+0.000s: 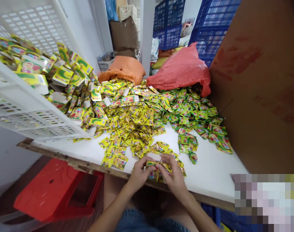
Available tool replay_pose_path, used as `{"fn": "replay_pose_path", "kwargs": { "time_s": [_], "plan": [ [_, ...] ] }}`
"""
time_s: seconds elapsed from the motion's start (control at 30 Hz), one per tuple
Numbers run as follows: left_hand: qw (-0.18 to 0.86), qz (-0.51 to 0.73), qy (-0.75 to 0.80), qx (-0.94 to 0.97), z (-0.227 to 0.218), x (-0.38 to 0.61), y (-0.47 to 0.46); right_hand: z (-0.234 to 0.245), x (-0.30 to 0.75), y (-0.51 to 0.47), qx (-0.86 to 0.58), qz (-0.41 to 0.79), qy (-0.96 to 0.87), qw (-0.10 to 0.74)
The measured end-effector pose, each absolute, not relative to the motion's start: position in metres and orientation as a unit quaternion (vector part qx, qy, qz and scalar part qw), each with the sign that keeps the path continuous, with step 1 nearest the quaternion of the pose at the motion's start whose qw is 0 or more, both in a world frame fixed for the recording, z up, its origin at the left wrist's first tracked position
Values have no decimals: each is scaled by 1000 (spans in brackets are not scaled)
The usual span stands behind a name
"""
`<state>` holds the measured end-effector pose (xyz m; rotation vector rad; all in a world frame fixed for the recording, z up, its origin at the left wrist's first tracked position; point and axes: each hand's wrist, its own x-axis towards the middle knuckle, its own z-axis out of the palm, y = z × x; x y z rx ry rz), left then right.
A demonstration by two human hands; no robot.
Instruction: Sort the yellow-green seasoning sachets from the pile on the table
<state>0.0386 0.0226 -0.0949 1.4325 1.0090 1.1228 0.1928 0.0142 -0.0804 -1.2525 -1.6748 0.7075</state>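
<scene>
Near the front edge of the white table (209,174), both hands meet around a small yellow-green carton (153,157) with its white flap raised. My left hand (140,172) grips its left side, thumb in front. My right hand (174,178) pinches the right side, and its fingertips partly hide the carton. Yellow sachets (161,146) lie just behind and under the hands. To the left is a small group of yellow sachets (114,158). Green sachets (187,143) lie to the right. Whether a sachet is inside the carton, I cannot tell.
A tilted white plastic crate (40,112) spills yellow cartons (63,75) on the left. An orange sack (127,69) and a red sack (183,69) lie at the back. A large cardboard box (260,80) walls the right. A red stool (50,190) stands below left.
</scene>
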Motion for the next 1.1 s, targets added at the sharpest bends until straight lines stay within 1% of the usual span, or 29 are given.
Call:
{"fn": "replay_pose_path", "kwargs": {
  "time_s": [0.07,0.2,0.3,0.37,0.43,0.6,0.8,0.97,1.1],
  "plan": [
    [502,459,417,603,-92,36,25,-88,191,11,-512,302,-637,491],
    [468,504,412,598,-90,37,29,-92,188,11,-491,297,-659,486],
    [511,562,387,522,-90,39,31,-90,188,14,-494,297,-656,487],
    [544,562,370,501,-89,39,31,-90,187,14,-504,308,-628,507],
    [540,542,371,527,-87,36,29,-89,187,13,-500,312,-622,515],
    [494,532,384,570,-81,32,19,-84,186,6,-475,282,-686,474],
    [469,539,420,559,-79,39,15,-77,181,2,-507,279,-657,484],
    [470,526,461,539,-77,42,20,-69,181,6,-546,305,-630,460],
    [488,523,451,535,-77,40,21,-69,182,6,-538,310,-630,465]
  ]
}}
